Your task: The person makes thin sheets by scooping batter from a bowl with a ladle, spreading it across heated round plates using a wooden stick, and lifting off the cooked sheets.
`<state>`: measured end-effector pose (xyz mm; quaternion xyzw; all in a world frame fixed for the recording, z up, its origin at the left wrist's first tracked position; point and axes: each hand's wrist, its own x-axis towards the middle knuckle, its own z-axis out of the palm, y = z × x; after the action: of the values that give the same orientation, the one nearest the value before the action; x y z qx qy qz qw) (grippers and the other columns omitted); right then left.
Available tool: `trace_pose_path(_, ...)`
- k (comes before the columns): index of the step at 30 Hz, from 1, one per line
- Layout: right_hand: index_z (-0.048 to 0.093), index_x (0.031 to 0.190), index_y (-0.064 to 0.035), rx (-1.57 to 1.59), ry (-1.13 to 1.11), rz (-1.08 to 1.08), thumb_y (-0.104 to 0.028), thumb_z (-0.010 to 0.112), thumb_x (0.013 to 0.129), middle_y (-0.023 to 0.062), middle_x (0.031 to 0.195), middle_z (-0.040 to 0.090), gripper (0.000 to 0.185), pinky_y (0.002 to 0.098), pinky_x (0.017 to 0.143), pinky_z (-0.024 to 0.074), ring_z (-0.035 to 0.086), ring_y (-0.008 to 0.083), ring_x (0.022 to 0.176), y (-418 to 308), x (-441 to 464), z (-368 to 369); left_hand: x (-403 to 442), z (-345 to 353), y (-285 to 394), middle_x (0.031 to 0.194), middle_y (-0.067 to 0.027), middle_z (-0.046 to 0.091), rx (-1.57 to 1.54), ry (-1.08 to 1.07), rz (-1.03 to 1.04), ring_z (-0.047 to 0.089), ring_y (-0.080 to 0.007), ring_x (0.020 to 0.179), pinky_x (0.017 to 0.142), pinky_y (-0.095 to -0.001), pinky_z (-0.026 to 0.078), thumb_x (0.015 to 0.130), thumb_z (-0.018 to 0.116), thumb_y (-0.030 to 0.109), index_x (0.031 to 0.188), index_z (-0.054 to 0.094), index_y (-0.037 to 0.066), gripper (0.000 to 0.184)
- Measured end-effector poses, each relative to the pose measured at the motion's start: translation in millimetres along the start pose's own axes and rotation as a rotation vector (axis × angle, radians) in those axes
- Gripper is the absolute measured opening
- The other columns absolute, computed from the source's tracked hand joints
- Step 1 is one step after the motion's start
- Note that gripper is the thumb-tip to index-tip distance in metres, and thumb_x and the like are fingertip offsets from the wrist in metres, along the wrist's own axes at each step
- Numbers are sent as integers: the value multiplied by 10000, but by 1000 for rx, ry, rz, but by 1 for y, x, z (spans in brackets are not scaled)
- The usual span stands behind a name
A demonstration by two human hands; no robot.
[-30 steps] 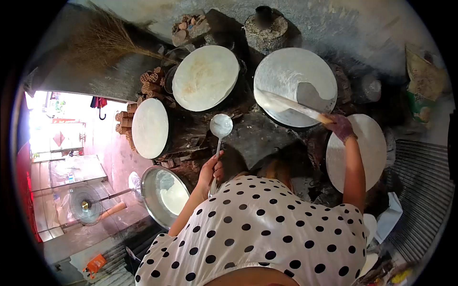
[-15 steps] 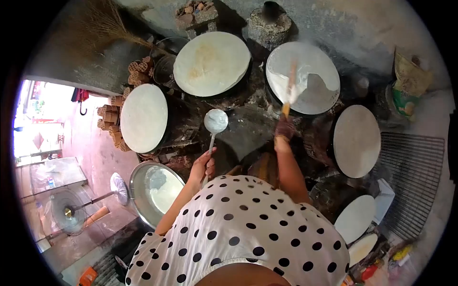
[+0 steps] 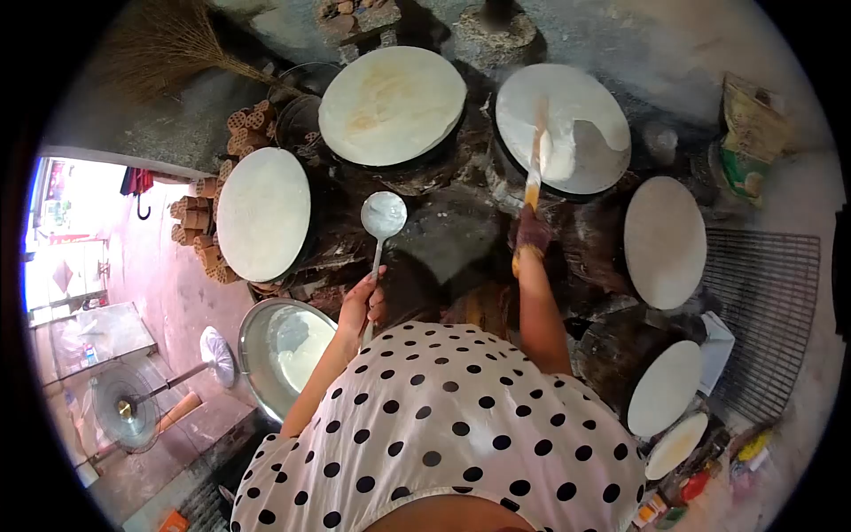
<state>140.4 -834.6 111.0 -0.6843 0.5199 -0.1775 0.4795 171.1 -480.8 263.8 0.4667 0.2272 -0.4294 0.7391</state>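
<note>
White batter (image 3: 560, 160) covers the far right plate (image 3: 601, 158) only in part — far and left areas coated, a bare grey patch on its right side. Thick bead of batter sits just right of the wooden spreader (image 3: 535, 160), whose blade lies over the coated area, pointing away to the far side. I read this plate as partly done: coat laid over most of it, patch uncovered.

Right hand (image 3: 532, 232), in what looks like a dark glove: grip clamped on the spreader's near end. Left hand (image 3: 362, 303): grip clamped round the handle of the ladle (image 3: 384, 214), bowl held out between the plates, touching none of them. Bowl is whitened inside; can't tell how much it holds.

Other plates: left plate (image 3: 264, 215) is white edge to edge, no bare patch showing. Far middle plate (image 3: 393, 106) is white all over too, tan marks around its middle — looks further along than the far right one, my judgement; can't tell if that coat is firm. Right plate (image 3: 665, 243) shows an even greyish beige; can't tell if it's coated. Near right, a larger pale disc (image 3: 664, 388) and, just nearer, a smaller pale disc (image 3: 677, 446) with a tan tint; status unclear.

Supply: metal basin (image 3: 251, 355) at near left has batter lying in its right part, so stock isn't used up.
</note>
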Motion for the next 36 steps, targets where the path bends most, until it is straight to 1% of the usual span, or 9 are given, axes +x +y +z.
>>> trace_pose_path(7,643,980,-48,143,-168,497,-513,507,878,164,858,679,495,479,728,492,639,352,830,2,33,-72,14,23,-9,612,32,385,9,-78,-5,340,-76,424,386,-227,321,992,338,171,1306,449,98,341)
trace_pose_path(12,652,1026,-79,-304,-406,200,-565,539,796,165,1008,671,549,429,790,470,619,378,897,-7,25,-15,25,54,-16,604,38,382,47,-109,-70,343,-74,409,370,-223,329,999,347,192,1301,456,111,331)
trace_pose_path(15,666,896,-80,-88,-411,178,-498,593,803,112,866,681,434,430,684,467,630,304,778,84,52,-55,28,73,-14,591,49,378,48,-130,-84,339,-68,395,355,-217,332,1005,344,203,1285,470,122,317)
trace_pose_path(18,617,778,-114,183,-275,390,-443,567,859,19,537,502,342,321,418,381,516,143,471,44,53,-136,34,89,-16,583,50,367,43,-108,-59,338,-59,390,349,-214,339,1006,346,197,1272,483,120,310)
trace_pose_path(21,598,778,-112,262,-257,409,-395,575,867,9,515,485,297,308,377,358,479,147,405,-2,72,-171,44,99,-20,590,52,348,48,-137,-63,338,-62,407,358,-225,325,1002,361,206,1263,475,110,300)
trace_pose_path(28,630,783,-84,66,-405,99,-336,563,899,6,596,549,285,319,465,411,544,171,525,99,70,-103,57,128,-32,590,48,393,51,-199,-56,354,-57,392,349,-223,339,1010,336,181,1297,461,91,325)
trace_pose_path(31,648,830,-62,259,-264,255,-389,588,869,9,631,580,335,342,534,427,547,177,552,118,82,-146,57,136,-33,609,32,371,15,-229,-40,351,-78,411,383,-238,351,997,348,163,1290,451,83,321)
trace_pose_path(33,624,787,-66,103,-271,-83,-428,581,849,27,626,586,370,345,538,421,538,175,545,100,124,-168,65,136,-34,610,31,379,27,-242,-44,355,-80,409,383,-240,351,1000,343,167,1299,446,78,329)
trace_pose_path(36,572,698,-50,242,-237,455,-338,508,859,37,553,547,336,351,494,395,528,178,518,-11,162,-168,73,139,-33,609,30,382,17,-227,-65,353,-77,407,384,-241,355,1003,340,175,1285,455,76,320)
